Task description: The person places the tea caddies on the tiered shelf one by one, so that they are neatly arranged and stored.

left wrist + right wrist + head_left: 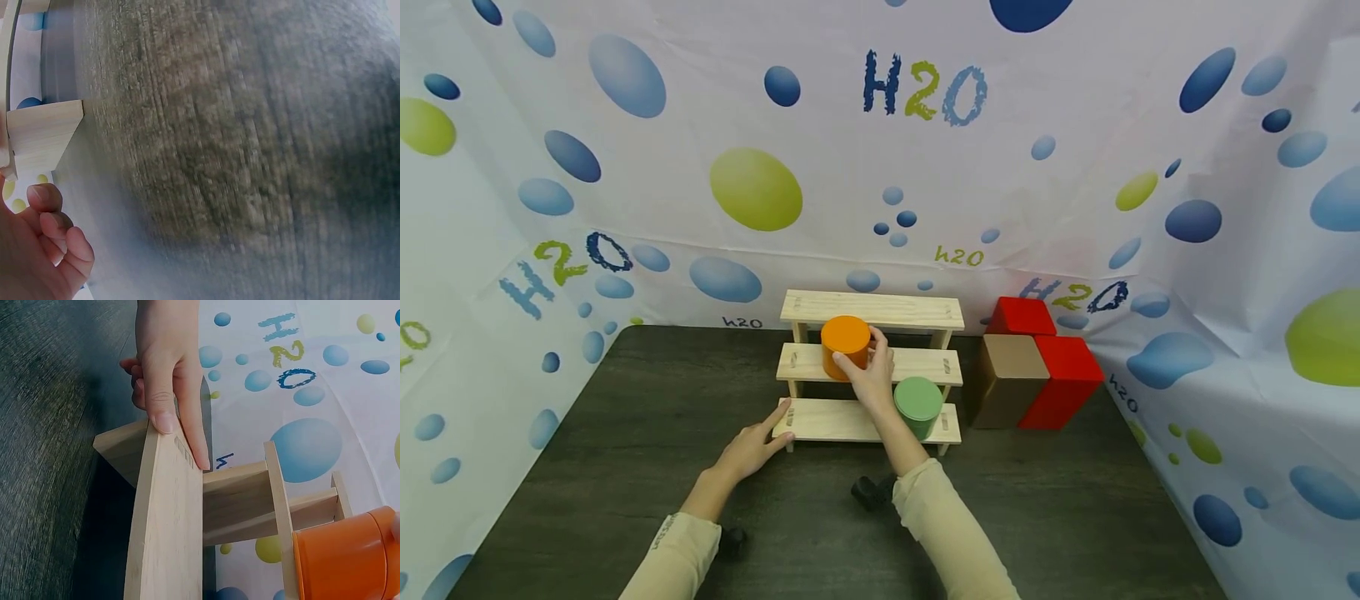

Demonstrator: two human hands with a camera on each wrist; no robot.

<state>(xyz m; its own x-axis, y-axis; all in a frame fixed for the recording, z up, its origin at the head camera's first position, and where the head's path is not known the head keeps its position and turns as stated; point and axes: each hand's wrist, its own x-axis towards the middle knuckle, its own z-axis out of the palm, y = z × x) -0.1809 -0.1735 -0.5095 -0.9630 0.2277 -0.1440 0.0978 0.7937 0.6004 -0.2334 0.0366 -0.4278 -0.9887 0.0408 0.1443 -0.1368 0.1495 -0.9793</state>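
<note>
A pale wooden three-step shelf (pixel 827 419) stands on the dark table. On its middle step is an orange lidded canister (pixel 845 336), which my right hand (pixel 872 379) grips from the right, thumb in front and fingers round the side. My left hand (pixel 750 450) holds the left end of the lowest step; in the right wrist view its thumb presses the front edge and its index finger lies along the top. The other left fingers (pixel 55 225) are curled. A green lidded canister (pixel 918 402) sits on the lowest step's right side, beside my right forearm.
Right of the shelf stand a brown box (pixel 1011 379) and a red box (pixel 1063 379), with another red box (pixel 1021 316) behind. A white sheet (pixel 850 167) printed with blue and green spots hangs behind the dark table (pixel 647 417).
</note>
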